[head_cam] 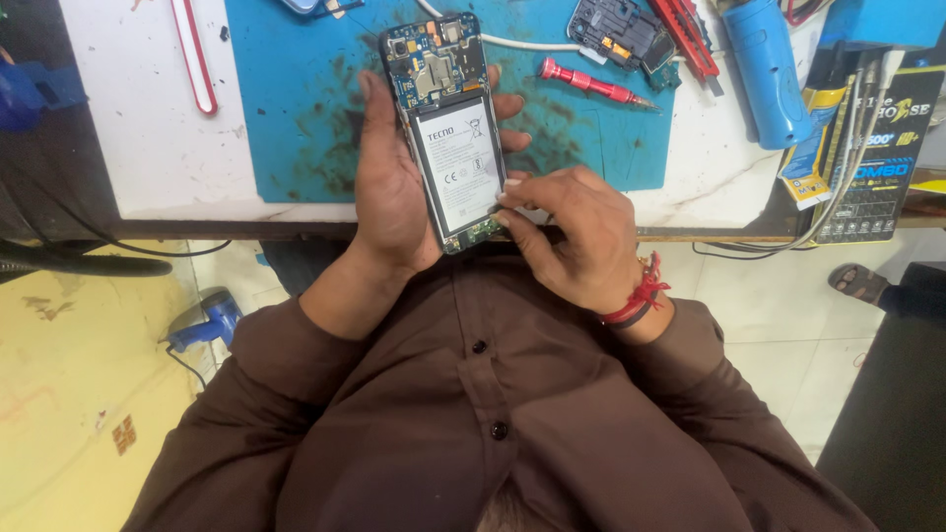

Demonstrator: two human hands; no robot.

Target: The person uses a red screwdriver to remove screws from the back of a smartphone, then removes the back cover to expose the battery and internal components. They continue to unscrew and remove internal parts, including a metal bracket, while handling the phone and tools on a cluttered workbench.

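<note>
Fingertips of the right hand (576, 236) pinch at the near, lower end of the opened phone (448, 128), which the left hand (389, 187) cradles lengthwise, pointing away.

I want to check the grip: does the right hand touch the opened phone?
Touching. In the head view, the right hand has its fingertips pressed on the lower corner of the opened phone, which the left hand cradles from below.

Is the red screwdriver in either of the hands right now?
No, the red screwdriver lies on the blue mat, while the left hand holds the opened phone and the right hand touches its lower edge.
</note>
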